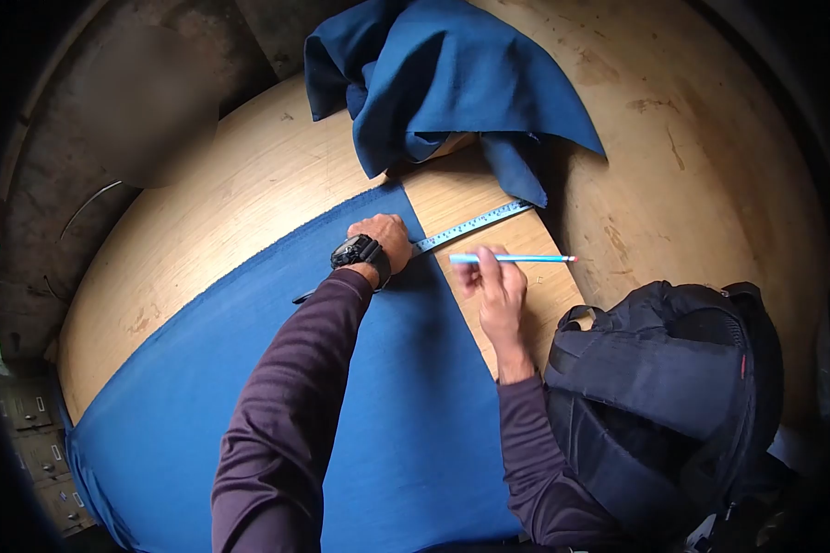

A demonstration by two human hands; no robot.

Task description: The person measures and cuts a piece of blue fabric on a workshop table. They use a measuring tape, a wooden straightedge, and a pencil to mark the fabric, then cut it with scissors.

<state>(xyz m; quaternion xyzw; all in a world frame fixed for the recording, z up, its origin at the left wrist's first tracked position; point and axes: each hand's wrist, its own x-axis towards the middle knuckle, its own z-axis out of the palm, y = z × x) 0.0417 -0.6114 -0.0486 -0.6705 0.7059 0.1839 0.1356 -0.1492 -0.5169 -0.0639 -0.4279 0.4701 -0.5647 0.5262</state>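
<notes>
One wide sheet of blue woven cloth (406, 405) lies mostly flat on the pale, wood-grained bench (175, 267), its far left edge slightly frayed. The left hand (383, 240) rests on the cloth near its far right edge, at one end of a narrow, pale measuring tape (475, 224); whether its grip pinches the tape or only presses it, I cannot tell. The tape runs right, across bare wood, to a second piece of blue cloth (470, 78), heaped in soft folds at the far side. The right hand (500, 300), slightly blurred, has a narrow grip around one slim, light-blue pencil (516, 259), held above the wood with its reddish end toward the right.

One black watch (358, 252) is on the left wrist. One bulky, dark fabric backpack (664, 387) stands in the way at near right, just beside the right forearm. Three drawer fronts (41, 453) show at near left.
</notes>
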